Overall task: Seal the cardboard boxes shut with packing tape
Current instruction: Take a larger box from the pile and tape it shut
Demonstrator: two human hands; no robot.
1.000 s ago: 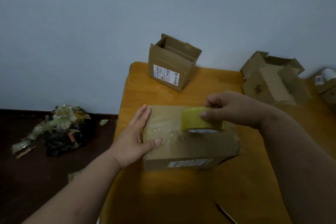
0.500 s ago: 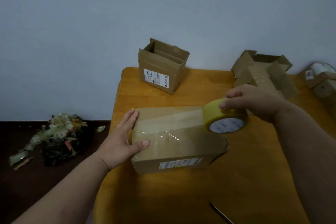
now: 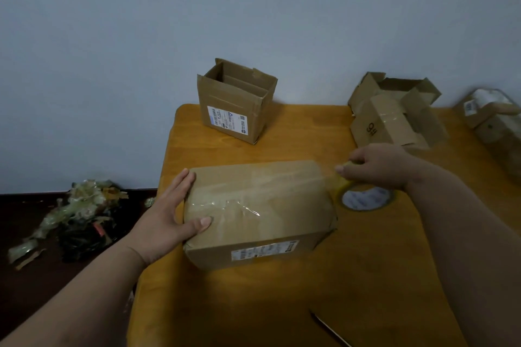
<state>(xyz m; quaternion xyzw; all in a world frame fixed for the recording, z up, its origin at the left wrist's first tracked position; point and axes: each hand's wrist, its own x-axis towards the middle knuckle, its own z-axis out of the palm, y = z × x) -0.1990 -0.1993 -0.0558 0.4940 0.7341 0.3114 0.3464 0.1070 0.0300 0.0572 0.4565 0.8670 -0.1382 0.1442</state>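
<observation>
Closed brown cardboard box (image 3: 258,211) lies on orange wooden desk (image 3: 380,276); left hand (image 3: 166,220) flat against its left end, right hand (image 3: 377,167) pinching yellowish packing-tape roll (image 3: 363,197) just beside box's right end

- Illumination: dim and even, with a cool cast on the wall (image 3: 253,8); no light source shows in frame.
- Shadows: soft and weak; a faint one lies under the closed box (image 3: 259,205) at its near right corner.
- Glare: small bright streaks on the clear tape (image 3: 239,205) across the box top.
- Blur: the right hand (image 3: 375,166) and tape roll (image 3: 363,197) are smeared by motion; far right boxes are soft.
- Distortion: wide-angle bending at the edges; floor debris (image 3: 76,217) is murky.
</observation>
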